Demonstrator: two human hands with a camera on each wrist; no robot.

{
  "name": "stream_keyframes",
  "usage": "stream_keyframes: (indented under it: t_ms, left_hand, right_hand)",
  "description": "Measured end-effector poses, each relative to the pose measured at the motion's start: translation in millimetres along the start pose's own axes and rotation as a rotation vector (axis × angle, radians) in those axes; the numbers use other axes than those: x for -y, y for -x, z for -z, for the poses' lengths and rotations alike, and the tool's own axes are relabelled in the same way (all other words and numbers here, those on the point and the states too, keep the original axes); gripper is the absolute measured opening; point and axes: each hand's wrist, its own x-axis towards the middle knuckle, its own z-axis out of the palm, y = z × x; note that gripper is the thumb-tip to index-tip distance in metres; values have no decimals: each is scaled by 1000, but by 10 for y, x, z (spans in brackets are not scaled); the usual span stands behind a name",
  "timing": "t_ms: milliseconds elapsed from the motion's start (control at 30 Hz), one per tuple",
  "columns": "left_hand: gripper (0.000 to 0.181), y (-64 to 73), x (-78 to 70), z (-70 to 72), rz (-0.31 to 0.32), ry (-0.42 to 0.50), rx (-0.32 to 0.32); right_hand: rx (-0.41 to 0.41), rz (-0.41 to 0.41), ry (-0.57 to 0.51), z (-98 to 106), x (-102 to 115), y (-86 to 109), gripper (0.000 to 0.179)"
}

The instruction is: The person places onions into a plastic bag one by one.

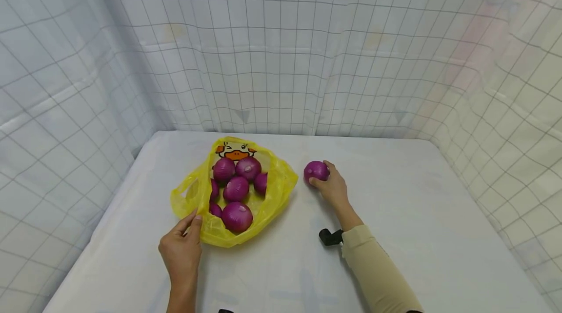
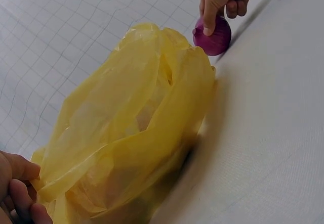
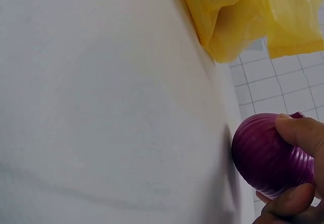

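A yellow plastic bag [image 1: 281, 184] with a cartoon duck face lies with its mouth spread on the white table, several red onions [image 1: 237, 216] inside. My left hand [image 1: 182, 244] pinches the bag's near left rim between thumb and fingers; the left wrist view shows this pinch on the yellow film [image 2: 116, 102]. To the right of the bag, my right hand [image 1: 332, 186] grips a single red onion [image 1: 315, 171] at or just above the table. In the right wrist view, thumb and fingers wrap that onion [image 3: 268, 153], and the bag's edge [image 3: 228, 27] hangs nearby.
White sheets with a grid pattern [image 1: 281, 59] enclose the table [image 1: 281, 279] at the back and both sides. A small black device [image 1: 330, 237] sits at the right wrist, by the beige sleeve [image 1: 373, 269].
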Motion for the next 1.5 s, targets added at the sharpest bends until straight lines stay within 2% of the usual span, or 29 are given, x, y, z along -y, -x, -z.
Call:
stream_keyframes:
  t_ms: [300, 533, 933, 1500]
  left_hand:
    - [21, 4, -11, 2, -2, 9, -6]
    - [22, 10, -14, -1, 3, 12, 2]
    - [22, 12, -24, 2, -7, 26, 5]
    - [23, 13, -18, 27, 8, 33, 7]
  right_hand:
    - [-43, 13, -55, 116, 90, 63, 74]
    - [-45, 34, -152, 199, 249, 204, 74]
    - [-46, 156, -302, 272, 566, 447, 74]
    - [45, 222, -359, 152, 923, 747, 72]
